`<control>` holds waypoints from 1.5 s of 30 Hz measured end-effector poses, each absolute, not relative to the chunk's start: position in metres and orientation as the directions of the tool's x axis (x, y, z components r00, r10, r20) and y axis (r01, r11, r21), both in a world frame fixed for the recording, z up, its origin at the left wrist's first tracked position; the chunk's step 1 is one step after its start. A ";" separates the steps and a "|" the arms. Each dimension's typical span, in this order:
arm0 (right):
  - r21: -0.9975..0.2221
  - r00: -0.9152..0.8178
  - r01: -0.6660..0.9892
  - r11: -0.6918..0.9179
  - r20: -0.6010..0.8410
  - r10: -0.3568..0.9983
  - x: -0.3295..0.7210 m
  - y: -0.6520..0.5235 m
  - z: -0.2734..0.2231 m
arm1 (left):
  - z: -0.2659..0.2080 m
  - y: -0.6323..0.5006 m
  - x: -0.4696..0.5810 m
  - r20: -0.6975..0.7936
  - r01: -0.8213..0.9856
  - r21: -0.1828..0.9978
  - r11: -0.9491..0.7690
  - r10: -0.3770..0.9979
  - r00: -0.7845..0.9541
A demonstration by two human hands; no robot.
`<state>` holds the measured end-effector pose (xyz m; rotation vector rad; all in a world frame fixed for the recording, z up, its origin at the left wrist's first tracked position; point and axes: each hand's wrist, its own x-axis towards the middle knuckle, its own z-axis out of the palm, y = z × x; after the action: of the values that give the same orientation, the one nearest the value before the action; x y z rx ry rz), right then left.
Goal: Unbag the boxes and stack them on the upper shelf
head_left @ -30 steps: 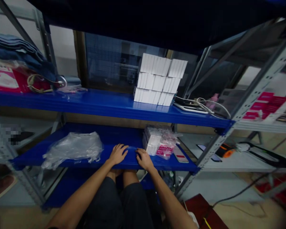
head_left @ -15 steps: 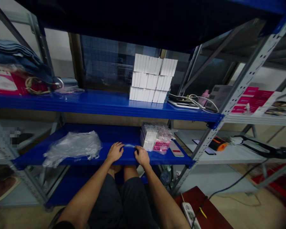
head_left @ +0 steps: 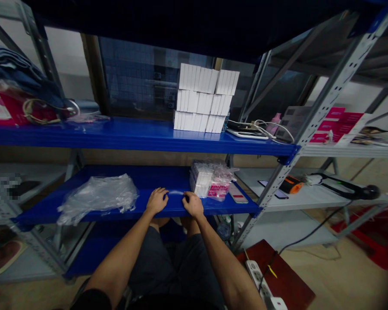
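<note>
My left hand (head_left: 157,200) rests on the blue lower shelf (head_left: 171,172) near its front edge, fingers spread and holding nothing. To its left lies a crumpled heap of clear plastic bags (head_left: 98,196). My right hand (head_left: 193,203) is on the same shelf, its thumb apart from the loosely bent fingers, with nothing visible in it. Just behind and right of that hand stand white boxes (head_left: 201,180) beside pink boxes in clear wrap (head_left: 219,187). Next to these lies a phone (head_left: 238,193) with a light screen.
Stacked white boxes (head_left: 200,101) stand on the upper blue shelf (head_left: 129,135), with cables and devices (head_left: 248,131) beside them. Folded dark cloth and pink packages are at the left. A metal post (head_left: 336,82) rises at the right. Low right, a power strip (head_left: 257,275) lies on a reddish-brown board.
The head view has shifted slightly, so most of the shelving sits a little higher and further left. My legs have moved under the shelf. Both hands stay in nearly the same place.
</note>
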<state>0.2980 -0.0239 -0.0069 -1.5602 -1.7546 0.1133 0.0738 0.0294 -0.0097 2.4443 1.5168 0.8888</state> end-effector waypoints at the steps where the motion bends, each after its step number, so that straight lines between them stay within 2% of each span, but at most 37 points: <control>1: -0.542 0.055 0.801 0.254 0.489 0.870 0.299 -0.025 -0.005 | -0.009 0.029 0.074 0.415 0.774 0.403 -0.488 0.852 0.320; 5: -0.542 0.075 0.775 0.324 0.589 0.805 0.305 -0.030 0.013 | -0.007 0.028 0.075 0.429 0.770 0.403 -0.494 0.846 0.318; 9: -0.397 0.081 0.811 0.429 0.804 0.589 0.307 -0.032 0.056 | -0.005 0.028 0.077 0.437 0.772 0.400 -0.495 0.843 0.314; 11: -0.328 0.096 0.865 0.380 0.851 0.517 0.307 -0.029 0.082 | -0.005 0.028 0.077 0.435 0.776 0.397 -0.489 0.845 0.310; 13: -0.282 0.117 0.922 0.265 0.857 0.503 0.309 -0.023 0.106 | -0.005 0.029 0.078 0.430 0.781 0.396 -0.483 0.849 0.308; 16: -0.235 0.176 0.971 0.041 0.823 0.541 0.318 -0.010 0.127 | -0.005 0.029 0.077 0.422 0.785 0.394 -0.478 0.853 0.307; 19: -0.232 0.261 0.964 -0.133 0.716 0.648 0.329 0.002 0.128 | -0.004 0.028 0.077 0.420 0.786 0.391 -0.478 0.853 0.310; 23: -0.250 0.321 0.943 -0.218 0.516 0.794 0.338 0.012 0.122 | -0.002 0.027 0.077 0.420 0.785 0.392 -0.479 0.853 0.311; 28: -0.296 0.411 0.905 -0.305 0.424 0.807 0.338 0.023 0.132 | -0.003 0.028 0.076 0.416 0.779 0.400 -0.483 0.853 0.315; 30: -0.306 0.381 0.916 -0.258 0.472 0.795 0.337 0.027 0.136 | -0.005 0.028 0.076 0.413 0.779 0.404 -0.480 0.855 0.313; 34: -0.293 0.222 0.955 -0.037 0.630 0.744 0.333 0.029 0.138 | -0.005 0.029 0.077 0.412 0.778 0.413 -0.474 0.859 0.305; 38: -0.243 0.058 0.959 0.149 0.681 0.730 0.322 0.026 0.148 | 0.000 0.026 0.077 0.424 0.757 0.442 -0.482 0.856 0.297; 41: -0.223 -0.056 0.934 0.280 0.682 0.729 0.308 0.020 0.160 | 0.004 0.026 0.071 0.384 0.640 0.652 -0.407 0.905 0.184; 43: -0.267 -0.134 0.884 0.383 0.641 0.756 0.298 0.016 0.164 | 0.004 0.029 0.064 0.336 0.472 0.818 -0.330 0.939 0.072; 45: -0.344 -0.225 0.807 0.481 0.573 0.788 0.287 0.013 0.159 | 0.003 0.033 0.057 0.325 0.288 0.909 -0.303 0.945 -0.033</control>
<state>0.2875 0.0127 0.1592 -1.3150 -2.0202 -0.0333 0.0566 0.0330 0.0028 1.6283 1.3110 1.3643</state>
